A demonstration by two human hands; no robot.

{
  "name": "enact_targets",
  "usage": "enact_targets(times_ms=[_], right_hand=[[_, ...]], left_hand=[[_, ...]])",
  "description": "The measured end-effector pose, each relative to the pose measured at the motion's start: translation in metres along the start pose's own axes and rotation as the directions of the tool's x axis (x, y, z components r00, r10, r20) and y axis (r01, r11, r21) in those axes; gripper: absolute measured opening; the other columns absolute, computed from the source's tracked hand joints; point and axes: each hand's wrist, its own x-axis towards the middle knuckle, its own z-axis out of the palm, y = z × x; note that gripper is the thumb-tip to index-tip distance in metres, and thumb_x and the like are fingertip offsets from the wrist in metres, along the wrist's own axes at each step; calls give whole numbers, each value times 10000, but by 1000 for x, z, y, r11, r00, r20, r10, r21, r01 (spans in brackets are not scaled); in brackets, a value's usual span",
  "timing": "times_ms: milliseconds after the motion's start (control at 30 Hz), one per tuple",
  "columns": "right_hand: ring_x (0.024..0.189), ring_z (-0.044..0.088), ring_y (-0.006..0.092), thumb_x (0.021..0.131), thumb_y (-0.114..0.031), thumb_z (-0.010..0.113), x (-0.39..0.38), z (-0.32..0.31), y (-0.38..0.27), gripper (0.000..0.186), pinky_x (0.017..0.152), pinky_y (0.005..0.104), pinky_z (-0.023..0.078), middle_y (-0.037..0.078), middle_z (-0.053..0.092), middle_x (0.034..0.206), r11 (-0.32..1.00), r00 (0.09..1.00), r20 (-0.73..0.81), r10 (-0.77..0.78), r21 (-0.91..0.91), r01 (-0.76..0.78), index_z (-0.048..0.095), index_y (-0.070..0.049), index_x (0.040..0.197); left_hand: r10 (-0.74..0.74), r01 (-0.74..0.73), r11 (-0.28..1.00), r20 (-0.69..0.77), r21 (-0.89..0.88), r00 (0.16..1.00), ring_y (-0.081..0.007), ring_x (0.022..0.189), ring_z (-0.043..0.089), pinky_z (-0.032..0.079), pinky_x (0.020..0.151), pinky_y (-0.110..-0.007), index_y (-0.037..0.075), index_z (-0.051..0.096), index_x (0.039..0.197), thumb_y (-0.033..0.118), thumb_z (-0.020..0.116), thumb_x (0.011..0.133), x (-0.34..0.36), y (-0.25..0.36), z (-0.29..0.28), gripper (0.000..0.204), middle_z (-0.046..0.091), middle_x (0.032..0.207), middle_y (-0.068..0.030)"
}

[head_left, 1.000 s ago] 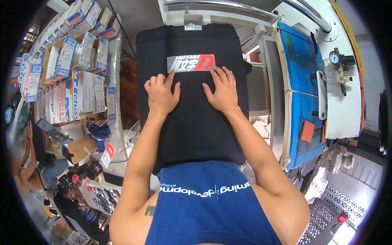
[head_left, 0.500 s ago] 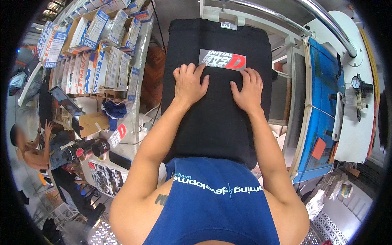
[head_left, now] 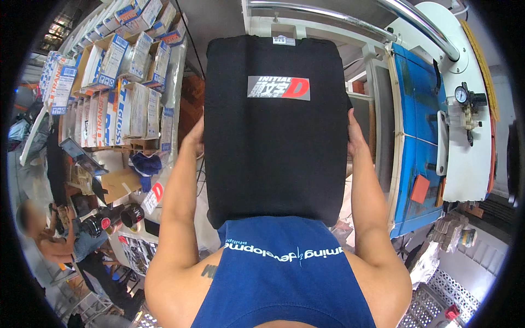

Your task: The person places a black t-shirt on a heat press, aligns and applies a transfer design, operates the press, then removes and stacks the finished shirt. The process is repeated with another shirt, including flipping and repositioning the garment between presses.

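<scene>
A black T-shirt lies flat over a board in the middle, with a small label at its collar and a grey, white and red printed transfer on its upper part. My left hand is at the left edge of the shirt-covered board, its fingers mostly hidden behind it. On the opposite edge, my right hand is in the same position, fingers largely tucked out of sight along the side.
Stacked cartons fill the left table, with a laptop below. A co-worker is at lower left, hands raised. At right stands a blue-and-white press with a gauge. Chrome rails cross the top.
Both my hands have moved from just below the transfer outward and down to the board's side edges. The transfer remains on the shirt.
</scene>
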Motion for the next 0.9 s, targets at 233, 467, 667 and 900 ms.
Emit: enact_targets(times_ms=[233, 467, 667, 900], right_hand=[[1388, 459, 326, 931, -739, 490, 47, -25, 8, 903, 1143, 466, 371, 155, 472, 1531, 943, 944, 96, -315, 145, 299, 429, -60, 1523], [1240, 594, 321, 966, -457, 601, 84, -85, -12, 653, 1113, 423, 416, 171, 608, 1384, 631, 821, -12, -571, 633, 448, 550, 35, 1392], [1102, 666, 328, 900, -234, 709, 84, -97, -31, 434, 1038, 412, 485, 176, 694, 1239, 633, 787, -305, -536, 471, 614, 667, 35, 1238], [1121, 662, 353, 940, -338, 614, 60, -71, -34, 533, 1040, 419, 485, 190, 678, 1265, 741, 839, -331, -432, 401, 539, 624, 43, 1312]], left_hand=[[553, -380, 764, 226, -521, 802, -331, 1249, 584, 467, 1075, -452, 2, 493, 1458, 729, 466, 951, 53, 20, -36, 887, 561, 1431, -184], [676, -780, 462, -402, -422, 618, -303, 1209, 585, 421, 1106, -419, -29, 539, 1389, 591, 568, 972, 66, 51, -110, 748, 590, 1389, -148], [688, -766, 457, -366, -453, 627, -322, 1315, 515, 347, 1167, -478, -57, 533, 1370, 630, 595, 935, 52, 67, -104, 815, 582, 1394, -172], [730, -802, 457, -353, -384, 585, -329, 1283, 543, 385, 1133, -442, -58, 546, 1349, 678, 585, 915, 44, 68, -93, 855, 596, 1376, -182]])
